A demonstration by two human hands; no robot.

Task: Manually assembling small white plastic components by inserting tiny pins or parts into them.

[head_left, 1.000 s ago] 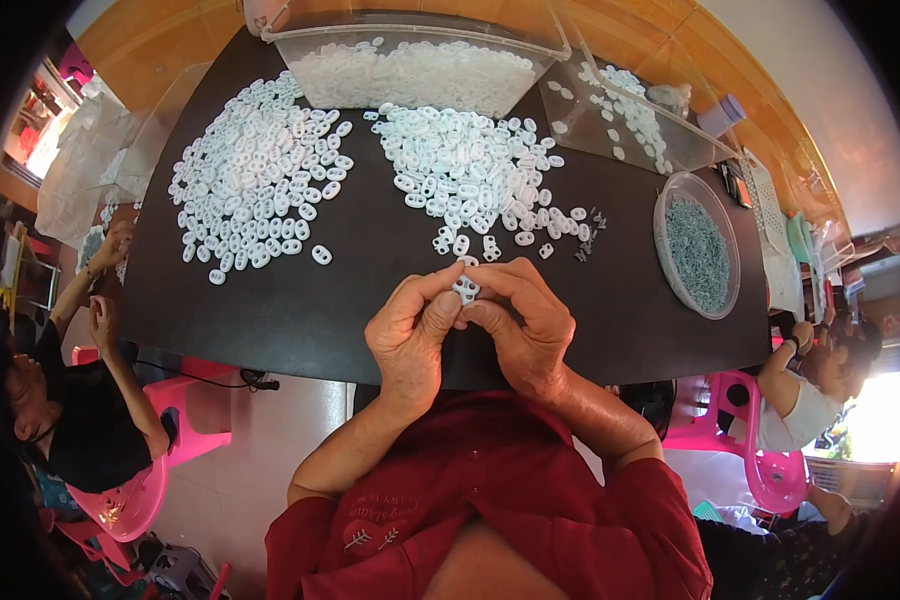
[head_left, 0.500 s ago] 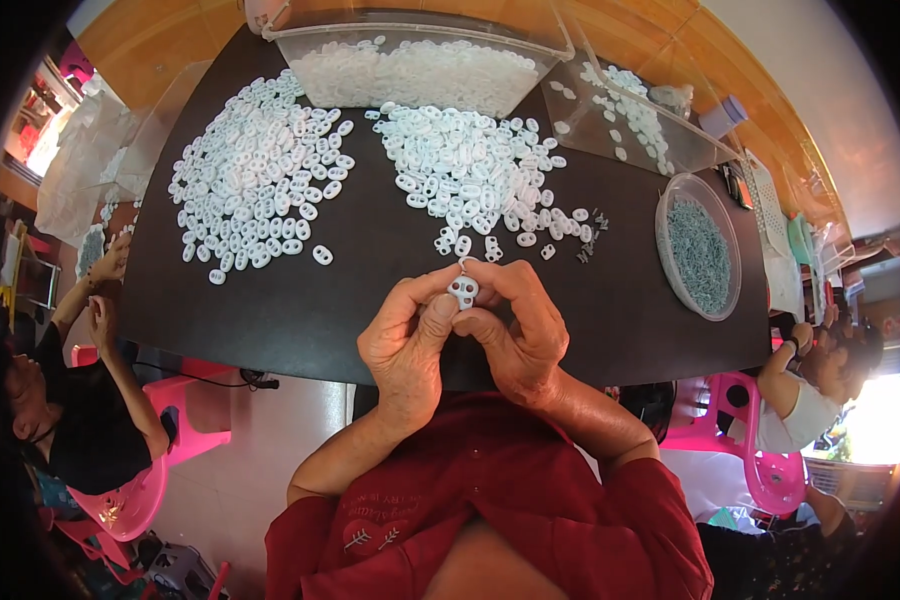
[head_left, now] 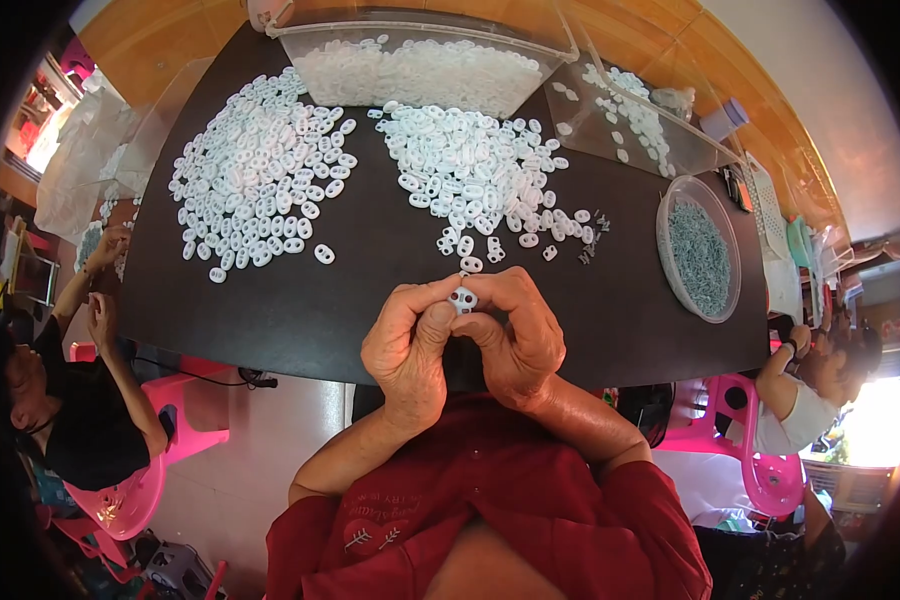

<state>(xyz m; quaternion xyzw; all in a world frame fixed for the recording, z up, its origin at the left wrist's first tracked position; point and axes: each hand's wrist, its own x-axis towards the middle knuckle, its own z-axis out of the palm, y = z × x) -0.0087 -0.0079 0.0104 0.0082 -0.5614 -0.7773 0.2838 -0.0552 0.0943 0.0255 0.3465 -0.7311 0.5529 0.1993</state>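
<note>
Close to the table's near edge, my left hand (head_left: 407, 350) and my right hand (head_left: 522, 335) meet, thumbs and forefingers pinching a small white plastic piece (head_left: 462, 298) with dark holes. The fingers cover part of it. Just beyond the fingertips shows a white two-holed oval piece (head_left: 471, 264). Farther off, a loose pile of like white pieces (head_left: 470, 165) spreads in front of me, and a second pile of white pieces (head_left: 255, 170) lies to its left. A few small grey pins (head_left: 592, 240) are scattered at the right edge of the nearer pile.
A clear bin (head_left: 420, 27) full of white pieces stands at the back, with a clear tray (head_left: 660, 145) beside it. On the right sits a round tub (head_left: 738, 285) of grey pins. People sit on pink chairs (head_left: 195, 410) at both sides.
Both hands have shifted slightly, and the fingers now cover more of the white piece. The oval piece beyond the fingertips has come into fuller view.
</note>
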